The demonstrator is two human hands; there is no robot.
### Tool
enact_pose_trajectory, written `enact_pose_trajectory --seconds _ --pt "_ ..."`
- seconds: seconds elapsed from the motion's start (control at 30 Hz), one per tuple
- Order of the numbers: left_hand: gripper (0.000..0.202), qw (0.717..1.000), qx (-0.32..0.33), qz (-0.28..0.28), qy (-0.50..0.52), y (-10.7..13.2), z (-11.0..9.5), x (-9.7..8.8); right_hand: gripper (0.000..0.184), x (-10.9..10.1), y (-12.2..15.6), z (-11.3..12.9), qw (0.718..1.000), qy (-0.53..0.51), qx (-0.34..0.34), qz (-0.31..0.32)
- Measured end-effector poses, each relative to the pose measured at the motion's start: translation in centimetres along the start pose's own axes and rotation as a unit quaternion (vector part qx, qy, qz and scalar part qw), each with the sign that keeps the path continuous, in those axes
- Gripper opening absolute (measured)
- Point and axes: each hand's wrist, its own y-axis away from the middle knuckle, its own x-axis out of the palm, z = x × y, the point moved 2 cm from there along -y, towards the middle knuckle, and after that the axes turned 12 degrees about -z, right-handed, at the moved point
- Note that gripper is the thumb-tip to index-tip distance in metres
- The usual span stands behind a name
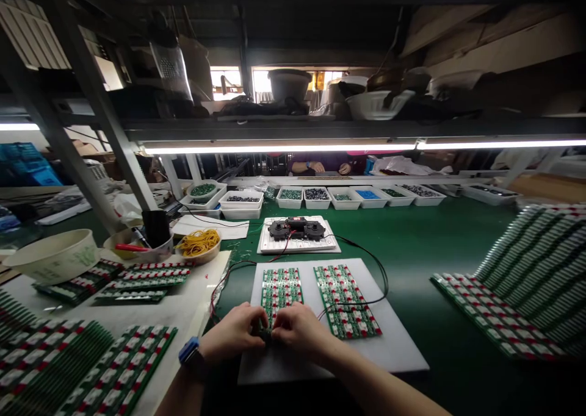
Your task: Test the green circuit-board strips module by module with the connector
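My left hand (235, 330) and my right hand (297, 329) meet at the near end of a green circuit board panel (281, 288) lying on a white pad (394, 343). Both hands have their fingers curled in a pinch on the panel's near edge, which they partly hide. A blue watch (189, 351) sits on my left wrist. A second green panel (345, 300) lies to the right on the same pad. A black cable (375, 269) and red wires (220, 282) run across the pad from a black fixture (296, 228) behind it.
Stacks of green panels lie at left (82, 361) and fan out at right (526, 282). White bins of parts (348, 197) line the far edge. A bowl of yellow rubber bands (199, 244), a cream bowl (52, 254) and a black cup (155, 227) stand at left. Another person's hands (327, 168) rest across the table.
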Motion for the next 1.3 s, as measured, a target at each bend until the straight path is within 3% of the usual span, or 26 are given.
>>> enact_pose_trajectory --seconds 0.17,0.27,0.47,0.73,0.87,1.0,1.17,1.3 --pt "0.019 1.0 -0.014 0.002 0.015 -0.2 0.4 0.3 0.009 0.0 -0.2 0.5 1.0 0.01 0.017 0.014" --pt "0.02 0.999 -0.024 -0.026 0.008 0.1 0.6 0.6 0.01 0.2 -0.2 0.6 0.999 0.039 0.004 -0.001" --pt "0.021 0.992 0.036 -0.097 -0.066 1.2 0.7 1.9 0.018 1.1 -0.1 0.9 0.996 0.079 0.039 -0.032" --pt "0.022 0.98 0.102 -0.167 -0.034 2.0 3.0 3.5 0.017 0.5 0.2 1.3 0.998 0.054 0.032 -0.02" --pt "0.033 0.974 0.151 -0.152 -0.073 1.4 5.2 4.1 0.01 0.1 0.1 1.0 0.999 0.036 0.009 0.008" --pt "0.03 0.966 0.173 -0.157 -0.115 0.8 6.4 4.9 0.012 -0.2 -0.1 0.5 0.999 0.042 -0.002 0.021" --pt "0.042 0.974 0.157 -0.104 -0.125 0.2 5.9 5.8 0.012 -0.2 -0.2 -0.2 0.999 0.037 -0.02 0.019" --pt "0.044 0.984 0.133 -0.047 -0.107 0.1 4.2 5.4 0.011 -0.4 -0.2 -0.3 0.999 0.037 -0.017 0.026"
